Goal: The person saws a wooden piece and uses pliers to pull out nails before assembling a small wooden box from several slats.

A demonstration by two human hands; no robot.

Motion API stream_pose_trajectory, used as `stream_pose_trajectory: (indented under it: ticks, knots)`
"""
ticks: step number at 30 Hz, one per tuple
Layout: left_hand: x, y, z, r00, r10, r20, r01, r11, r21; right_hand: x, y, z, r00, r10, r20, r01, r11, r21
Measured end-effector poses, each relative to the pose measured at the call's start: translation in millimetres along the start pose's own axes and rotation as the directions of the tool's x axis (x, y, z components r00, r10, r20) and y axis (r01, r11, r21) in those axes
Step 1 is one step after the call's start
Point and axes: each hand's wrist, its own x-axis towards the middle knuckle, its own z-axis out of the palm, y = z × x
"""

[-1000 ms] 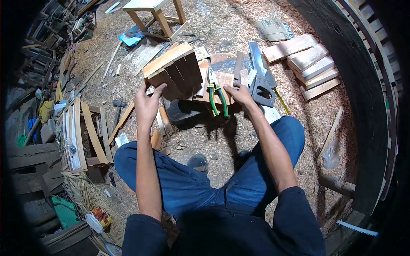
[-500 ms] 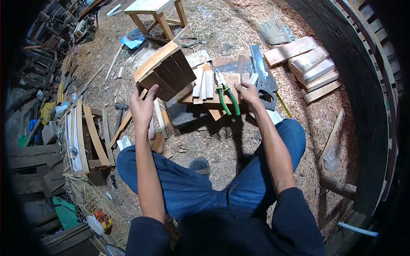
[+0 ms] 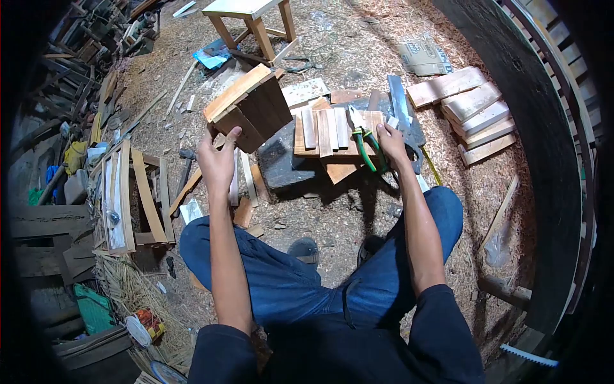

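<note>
Left hand (image 3: 217, 160): raised to the left of the board (image 3: 339, 168), fingers and thumb clamped on the lower corner of a box (image 3: 252, 109). The box is made of dark slats under a pale top edge. It is held clear of the ground, tilted, up and to the left of the board, with its near corner just short of the board's left end.

Right hand (image 3: 391, 142): at the board's right edge, thumb on top and fingers bent over the rim. Whether it grips the board, or only rests there, cannot be told. Pliers (image 3: 366, 144) with green handles lie on the board's right part, and the handles touch this hand.

Three pale strips (image 3: 325, 131) lie side by side on the board's middle, running away from the person. A dark slab (image 3: 281, 163) shows under the board's left end.

A saw (image 3: 403, 105) lies just right of the board, beyond the right hand. Planks (image 3: 470, 105) are stacked farther right of the board, well apart from it. A stool (image 3: 252, 16) stands far beyond the board, to the left. A hammer (image 3: 185, 169) lies left of the board, past the left hand, and a frame (image 3: 131, 198) lies farther left still. Wood shavings cover the ground around the board. The person's knees (image 3: 256, 256), in blue jeans, are nearer the camera than the board.
</note>
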Motion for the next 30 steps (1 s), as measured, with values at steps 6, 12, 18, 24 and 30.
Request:
stream_pose_trajectory:
  ticks: [6,12,18,24,30]
  knots:
    - [-1.7,3.3,8.0,1.0,-0.016,0.009,0.016,1.0,-0.003,0.3,5.7,1.7,0.989,-0.14,-0.035,0.137,0.987,-0.085]
    - [-2.5,3.3,7.9,0.997,-0.079,-0.017,0.08,0.995,0.063,-22.9,-25.9,-1.7,0.993,-0.115,0.002,0.11,0.942,-0.318]
    - [-1.7,-59.8,19.1,0.991,-0.124,-0.05,0.133,0.961,0.244,-45.8,-66.3,-5.4,0.988,-0.149,-0.031,0.131,0.939,-0.318]
    - [-4.3,-77.4,32.9,0.991,-0.064,0.119,0.044,0.986,0.163,-0.6,-10.4,0.6,0.999,0.011,0.044,-0.007,0.996,-0.093]
    - [-5.3,-93.8,38.8,0.948,-0.221,0.23,0.207,0.975,0.087,-4.2,2.2,-8.6,0.997,-0.078,-0.021,0.073,0.978,-0.198]
